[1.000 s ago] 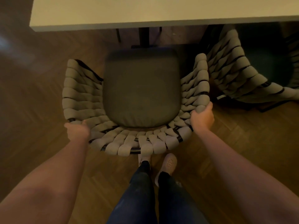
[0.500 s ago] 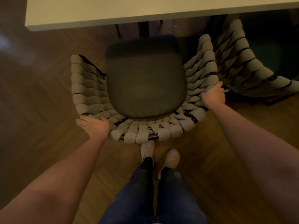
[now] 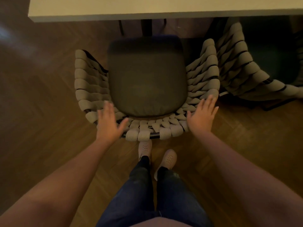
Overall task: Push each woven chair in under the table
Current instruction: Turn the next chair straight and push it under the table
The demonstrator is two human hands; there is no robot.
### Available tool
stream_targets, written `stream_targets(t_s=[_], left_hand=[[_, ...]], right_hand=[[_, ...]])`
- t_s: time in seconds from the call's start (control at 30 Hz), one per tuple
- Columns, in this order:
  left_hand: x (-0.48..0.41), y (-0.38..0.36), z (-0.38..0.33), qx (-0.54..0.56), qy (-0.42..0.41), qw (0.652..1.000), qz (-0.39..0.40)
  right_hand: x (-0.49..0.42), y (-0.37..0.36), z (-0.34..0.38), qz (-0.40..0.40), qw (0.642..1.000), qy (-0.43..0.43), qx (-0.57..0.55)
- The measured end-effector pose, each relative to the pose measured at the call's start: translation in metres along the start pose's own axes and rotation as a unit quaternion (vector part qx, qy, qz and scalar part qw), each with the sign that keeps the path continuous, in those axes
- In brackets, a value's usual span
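Observation:
A woven chair (image 3: 91, 86) with a dark seat cushion (image 3: 147, 76) stands in front of me, its front edge near the pale table's edge (image 3: 147, 14). My left hand (image 3: 109, 122) hovers over the chair's back left corner, fingers spread, holding nothing. Over the back right corner my right hand (image 3: 202, 114) is also open with fingers apart. A second woven chair (image 3: 241, 69) sits to the right, partly under the table.
Dark table legs (image 3: 146, 27) show under the tabletop beyond the seat. My legs and light shoes (image 3: 145, 148) stand just behind the chair's back on the wooden floor (image 3: 41, 128).
Both hands let go of the chair's back and now spread open above it. The chair moved forward toward the table over the earlier frames.

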State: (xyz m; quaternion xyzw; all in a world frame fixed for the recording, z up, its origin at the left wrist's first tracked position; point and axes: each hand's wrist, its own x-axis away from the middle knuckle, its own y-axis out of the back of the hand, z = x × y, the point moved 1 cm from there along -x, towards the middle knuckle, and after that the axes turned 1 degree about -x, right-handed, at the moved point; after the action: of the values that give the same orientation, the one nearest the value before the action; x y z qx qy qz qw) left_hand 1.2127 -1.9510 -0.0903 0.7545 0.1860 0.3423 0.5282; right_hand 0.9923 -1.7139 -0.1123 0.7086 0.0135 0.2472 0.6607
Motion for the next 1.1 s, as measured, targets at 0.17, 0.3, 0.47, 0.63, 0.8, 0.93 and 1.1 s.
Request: stream_targets(t_s=[0.17, 0.3, 0.47, 0.63, 0.8, 0.93, 1.1], left_hand=[[0.010, -0.014, -0.022, -0.198, -0.297, 0.907, 0.222], [-0.004, -0.012, -0.023, -0.274, -0.354, 0.868, 0.214], [-0.024, -0.004, -0.027, -0.291, -0.360, 0.856, 0.229], [-0.064, 0.011, -0.036, -0.303, -0.355, 0.857, 0.217], [-0.108, 0.022, -0.055, -0.300, -0.368, 0.858, 0.196], [-0.139, 0.031, -0.066, -0.298, -0.374, 0.858, 0.188], [-0.146, 0.031, -0.069, -0.304, -0.407, 0.840, 0.188]], right_hand=[[0.032, -0.003, 0.014, 0.139, 0.938, 0.314, 0.047], [0.017, 0.004, 0.015, 0.207, 0.898, 0.366, 0.133], [0.006, 0.008, 0.028, 0.151, 0.913, 0.339, 0.168], [-0.024, 0.019, 0.038, 0.143, 0.925, 0.313, 0.164], [-0.062, 0.039, 0.043, 0.156, 0.938, 0.270, 0.149], [-0.091, 0.048, 0.045, 0.160, 0.941, 0.262, 0.141], [-0.098, 0.050, 0.040, 0.162, 0.938, 0.272, 0.140]])
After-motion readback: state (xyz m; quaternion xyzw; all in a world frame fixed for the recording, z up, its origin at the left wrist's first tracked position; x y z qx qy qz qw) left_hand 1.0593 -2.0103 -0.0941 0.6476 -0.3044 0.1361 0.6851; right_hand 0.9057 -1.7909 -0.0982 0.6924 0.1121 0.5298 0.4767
